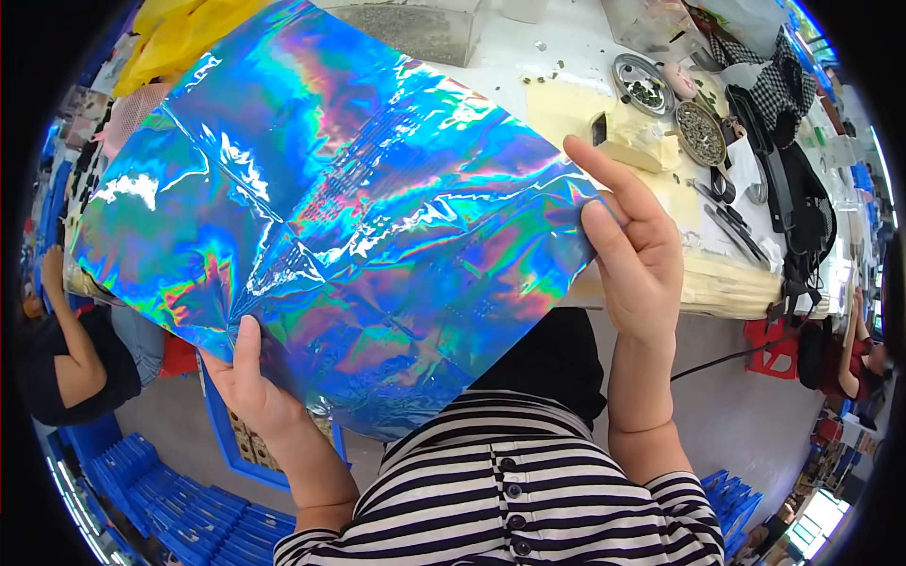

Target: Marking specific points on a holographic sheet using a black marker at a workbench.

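A shiny blue holographic foil sheet point(377, 236) is spread in front of me, tilted and creased, covering much of the work table. My left hand point(260, 391) pinches its lower left edge, thumb on top, and folds fan out from that grip. At the right corner, my right hand point(642, 250) holds the foil between thumb and curled fingers, with the index finger pointing out past the edge. Whether the foil is a single layer or a flat bag, I cannot tell.
On the table point(514, 57) are a clear tray point(425, 33), a pale yellow block point(637, 143), a dish of dark green bits point(645, 87), a dish of small grey pieces point(700, 132) and hand tools point(734, 231). Blue crates point(189, 509) stand below left; co-workers sit at both sides.
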A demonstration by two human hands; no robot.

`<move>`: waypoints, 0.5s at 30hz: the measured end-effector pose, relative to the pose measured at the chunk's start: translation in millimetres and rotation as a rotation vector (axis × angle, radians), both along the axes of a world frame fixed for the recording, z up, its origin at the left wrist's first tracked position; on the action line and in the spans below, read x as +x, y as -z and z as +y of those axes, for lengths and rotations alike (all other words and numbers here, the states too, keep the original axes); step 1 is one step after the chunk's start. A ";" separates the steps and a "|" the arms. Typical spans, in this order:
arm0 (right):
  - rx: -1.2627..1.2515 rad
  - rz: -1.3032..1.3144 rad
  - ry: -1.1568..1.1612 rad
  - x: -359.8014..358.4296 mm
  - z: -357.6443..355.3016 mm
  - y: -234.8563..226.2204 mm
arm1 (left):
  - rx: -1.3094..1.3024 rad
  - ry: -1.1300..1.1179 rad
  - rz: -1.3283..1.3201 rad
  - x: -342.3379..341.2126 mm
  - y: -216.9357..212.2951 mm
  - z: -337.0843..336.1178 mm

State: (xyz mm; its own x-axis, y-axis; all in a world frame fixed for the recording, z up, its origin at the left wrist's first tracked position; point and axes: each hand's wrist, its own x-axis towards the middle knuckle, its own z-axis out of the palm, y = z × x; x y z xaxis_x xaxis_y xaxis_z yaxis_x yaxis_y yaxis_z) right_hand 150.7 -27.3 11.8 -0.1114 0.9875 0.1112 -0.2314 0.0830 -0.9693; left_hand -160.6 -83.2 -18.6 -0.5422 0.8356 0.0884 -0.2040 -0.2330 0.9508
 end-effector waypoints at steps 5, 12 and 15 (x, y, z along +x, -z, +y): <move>-0.028 -0.062 -0.004 5.3 -2.3 1.6 | 0.010 0.040 -0.034 -3.5 6.5 -0.7; -0.010 -0.107 0.048 2.1 -5.0 -1.0 | -0.051 0.018 0.036 -8.6 9.2 -2.8; 0.007 -0.115 0.025 6.0 -5.6 1.9 | -0.007 0.069 0.008 -12.7 12.7 -3.3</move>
State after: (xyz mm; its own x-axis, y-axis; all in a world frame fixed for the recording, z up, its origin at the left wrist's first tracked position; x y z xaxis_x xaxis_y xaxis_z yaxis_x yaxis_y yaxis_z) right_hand 156.7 -32.9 9.9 -0.0992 0.9894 0.1063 -0.1166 0.0946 -0.9887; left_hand -173.3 -86.5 -31.4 -0.4829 0.8714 0.0868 -0.2117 -0.2123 0.9540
